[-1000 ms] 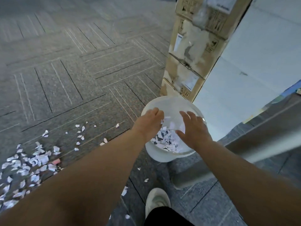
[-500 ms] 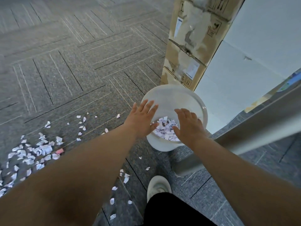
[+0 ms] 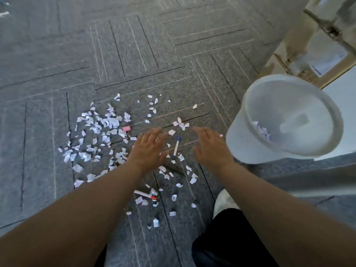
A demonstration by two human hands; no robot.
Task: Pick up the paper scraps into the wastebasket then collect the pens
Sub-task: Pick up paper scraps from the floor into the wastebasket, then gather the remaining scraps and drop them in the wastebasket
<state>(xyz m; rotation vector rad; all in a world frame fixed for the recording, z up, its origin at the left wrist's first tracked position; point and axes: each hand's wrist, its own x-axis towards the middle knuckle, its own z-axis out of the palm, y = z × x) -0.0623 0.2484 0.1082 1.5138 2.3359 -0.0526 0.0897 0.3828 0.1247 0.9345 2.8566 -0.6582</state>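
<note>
Grey carpet (image 3: pixel 57 54), dark and pale line pattern. White paper scraps (image 3: pixel 100 132) left. White wastebasket (image 3: pixel 250 149) right. Blue-capped white pen (image 3: pixel 176 147) centre; red-tipped white pen (image 3: pixel 144 195) nearer. Pink clip (image 3: pixel 126 128).

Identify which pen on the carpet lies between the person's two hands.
The blue-capped pen, lying between the left hand and the right hand; the red-tipped pen lies closer to the person, behind both hands.

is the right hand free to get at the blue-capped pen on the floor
Probably yes: the right hand is open and empty, and the blue-capped pen lies uncovered on the carpet beside it, with only loose paper scraps around.
</note>
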